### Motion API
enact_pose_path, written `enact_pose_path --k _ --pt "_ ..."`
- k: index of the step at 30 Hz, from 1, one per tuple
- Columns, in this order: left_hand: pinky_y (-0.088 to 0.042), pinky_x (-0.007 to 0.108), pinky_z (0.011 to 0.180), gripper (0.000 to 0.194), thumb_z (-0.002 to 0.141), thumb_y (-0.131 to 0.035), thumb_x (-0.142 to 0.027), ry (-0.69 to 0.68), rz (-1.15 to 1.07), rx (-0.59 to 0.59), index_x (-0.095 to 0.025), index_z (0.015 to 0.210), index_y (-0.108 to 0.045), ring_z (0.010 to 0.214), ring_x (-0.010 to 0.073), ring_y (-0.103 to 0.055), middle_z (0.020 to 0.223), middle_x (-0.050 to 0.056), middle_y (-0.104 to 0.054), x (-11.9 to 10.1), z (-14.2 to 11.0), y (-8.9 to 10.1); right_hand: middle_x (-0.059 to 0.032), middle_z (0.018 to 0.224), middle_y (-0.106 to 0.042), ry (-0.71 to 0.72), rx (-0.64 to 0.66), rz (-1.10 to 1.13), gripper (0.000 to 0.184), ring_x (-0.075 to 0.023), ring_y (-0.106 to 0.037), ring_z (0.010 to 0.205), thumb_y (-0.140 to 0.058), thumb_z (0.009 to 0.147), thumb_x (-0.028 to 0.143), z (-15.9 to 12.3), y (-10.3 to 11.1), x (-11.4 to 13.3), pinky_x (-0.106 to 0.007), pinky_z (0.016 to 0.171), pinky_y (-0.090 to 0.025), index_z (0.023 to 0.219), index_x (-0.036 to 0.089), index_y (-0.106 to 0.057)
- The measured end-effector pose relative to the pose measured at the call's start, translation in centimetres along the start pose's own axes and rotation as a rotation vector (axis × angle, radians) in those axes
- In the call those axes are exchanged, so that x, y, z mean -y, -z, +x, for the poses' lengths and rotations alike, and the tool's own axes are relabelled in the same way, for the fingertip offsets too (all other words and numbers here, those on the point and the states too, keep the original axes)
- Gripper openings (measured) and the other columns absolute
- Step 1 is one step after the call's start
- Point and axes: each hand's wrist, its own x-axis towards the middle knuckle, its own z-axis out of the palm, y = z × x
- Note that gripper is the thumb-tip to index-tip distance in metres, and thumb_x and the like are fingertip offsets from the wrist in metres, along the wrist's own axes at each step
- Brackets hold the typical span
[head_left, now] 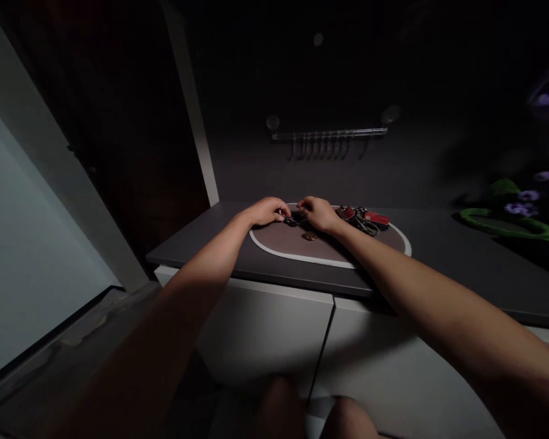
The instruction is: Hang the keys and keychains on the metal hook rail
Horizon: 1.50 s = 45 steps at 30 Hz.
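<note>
My left hand (269, 211) rests on the left part of an oval brown mat with a white rim (302, 256). Its thumb and fingers are pinched together beside a small dark object (291, 222), too dim to name. Across from it, my right hand (321, 213) is closed, with fingertips curled toward the same dark object. What sits in either pinch is too small and dark to make out. Below my right hand lies a small brownish-gold piece (310, 236). Right of that wrist is a bunch of keys (361, 221) with a red tag (376, 217).
The mat lies on a dark grey countertop (443, 262) above white cabinet doors (265, 329). A clear rail with several hooks (329, 134) is fixed to the wall behind. Purple flowers (521, 207) and a green ring (507, 227) stand at the right.
</note>
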Motion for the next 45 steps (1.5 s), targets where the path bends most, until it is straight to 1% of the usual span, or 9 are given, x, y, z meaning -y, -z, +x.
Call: enact_pose_path --k 6,15,20,27,30,34,39,42,45 --pt "-0.039 0.023 0.075 0.017 0.069 -0.061 -0.013 -0.033 0.026 -0.002 -0.017 0.084 -0.069 0.08 0.0116 -0.056 0.084 0.001 -0.065 -0.3 0.1 -0.1 -0.0081 0.093 -0.067 -0.024 0.05 -0.044 0.02 -0.0151 -0.06 0.085 -0.051 0.079 0.018 0.0 0.2 -0.2 -0.023 0.076 -0.042 0.094 0.015 -0.065" --pt "-0.039 0.022 0.072 0.012 0.07 -0.06 -0.013 -0.039 0.02 -0.052 -0.016 0.078 -0.068 0.077 0.0116 -0.058 0.078 0.001 -0.067 -0.5 0.2 -0.2 -0.0046 0.087 -0.068 0.038 0.132 -0.068 0.02 -0.0127 -0.06 0.079 -0.054 0.076 0.014 0.1 0.2 -0.4 -0.02 0.072 -0.041 0.091 0.016 -0.066" --pt "-0.04 0.022 0.07 0.013 0.071 -0.058 -0.015 0.032 -0.074 -0.125 -0.015 0.079 -0.068 0.074 0.0118 -0.059 0.077 0.001 -0.068 -0.9 0.0 -0.1 -0.0034 0.08 -0.068 0.088 0.157 -0.051 0.019 -0.0141 -0.06 0.074 -0.058 0.07 0.012 0.1 0.1 -0.4 -0.022 0.07 -0.041 0.086 0.018 -0.068" --pt "-0.042 0.024 0.069 0.013 0.071 -0.059 -0.016 0.095 -0.309 -0.238 -0.013 0.079 -0.068 0.07 0.0109 -0.058 0.075 0.003 -0.067 -1.6 0.1 0.1 -0.0015 0.074 -0.067 0.087 0.112 -0.003 0.02 -0.0135 -0.058 0.071 -0.058 0.066 0.01 0.0 0.3 0.0 -0.023 0.068 -0.041 0.081 0.018 -0.068" --pt "-0.043 0.024 0.065 0.015 0.071 -0.06 -0.019 0.152 -0.457 -0.289 -0.011 0.082 -0.067 0.066 0.0103 -0.056 0.074 0.004 -0.066 -1.9 0.2 0.0 -0.0023 0.073 -0.066 0.035 0.081 0.146 0.017 -0.0128 -0.057 0.068 -0.056 0.068 0.012 0.0 0.3 0.1 -0.023 0.068 -0.042 0.08 0.016 -0.067" --pt "-0.044 0.024 0.063 0.018 0.069 -0.063 -0.021 0.191 -0.646 -0.315 -0.01 0.084 -0.066 0.063 0.0091 -0.056 0.073 0.005 -0.066 -2.0 0.3 -0.2 -0.0036 0.073 -0.064 -0.076 0.032 0.458 0.013 -0.0112 -0.055 0.063 -0.055 0.07 0.013 0.1 0.2 0.4 -0.025 0.066 -0.044 0.08 0.014 -0.064" --pt "-0.043 0.022 0.056 0.018 0.067 -0.066 -0.021 0.255 -0.783 -0.413 -0.009 0.081 -0.063 0.053 0.0068 -0.052 0.063 0.002 -0.062 -2.0 0.5 -0.4 -0.0018 0.065 -0.06 -0.161 0.022 0.832 0.01 -0.008 -0.05 0.056 -0.05 0.073 0.012 0.1 0.3 1.0 -0.024 0.064 -0.045 0.077 0.013 -0.059" --pt "-0.043 0.021 0.054 0.017 0.065 -0.066 -0.02 0.286 -0.834 -0.463 -0.009 0.078 -0.062 0.05 0.0062 -0.051 0.06 0.0 -0.06 -2.0 0.6 -0.4 -0.0013 0.062 -0.057 -0.174 0.021 0.939 0.009 -0.0075 -0.048 0.053 -0.049 0.075 0.013 0.1 0.3 1.1 -0.023 0.062 -0.045 0.075 0.014 -0.058" --pt "-0.043 0.021 0.054 0.017 0.064 -0.067 -0.021 0.294 -0.858 -0.483 -0.01 0.076 -0.062 0.051 0.0062 -0.051 0.058 0.0 -0.059 -2.1 0.7 -0.3 -0.001 0.063 -0.057 -0.157 0.002 0.939 0.006 -0.0077 -0.048 0.054 -0.054 0.074 0.019 -0.1 0.3 1.0 -0.023 0.06 -0.044 0.075 0.014 -0.058"
